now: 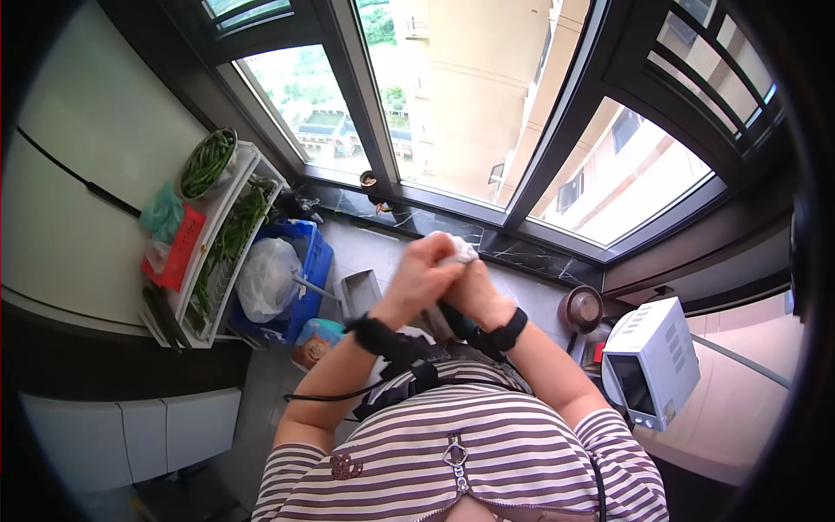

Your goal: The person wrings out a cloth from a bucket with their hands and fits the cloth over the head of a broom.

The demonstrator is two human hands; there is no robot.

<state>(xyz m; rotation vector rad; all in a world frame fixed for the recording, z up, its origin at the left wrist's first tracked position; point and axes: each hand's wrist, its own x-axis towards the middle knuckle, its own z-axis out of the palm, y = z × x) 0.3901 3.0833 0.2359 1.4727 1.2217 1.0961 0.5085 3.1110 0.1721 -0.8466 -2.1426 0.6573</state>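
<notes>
Both my hands meet in front of me, over the floor near the window sill. A crumpled white cloth or tissue (459, 249) sticks out between them. My left hand (426, 271) has its fingers curled round the white piece from the left. Touching it from the right, my right hand (476, 291) is closed on the same piece. Both wrists wear black bands. How much of the white piece lies inside the fists is hidden.
At the left, a white rack (228, 213) holds green vegetables beside a blue crate (318, 261) with a white bag. A grey dustpan (359, 294) lies on the floor. A brown pot (581, 310) and a white microwave (674, 357) are at the right. Windows stand ahead.
</notes>
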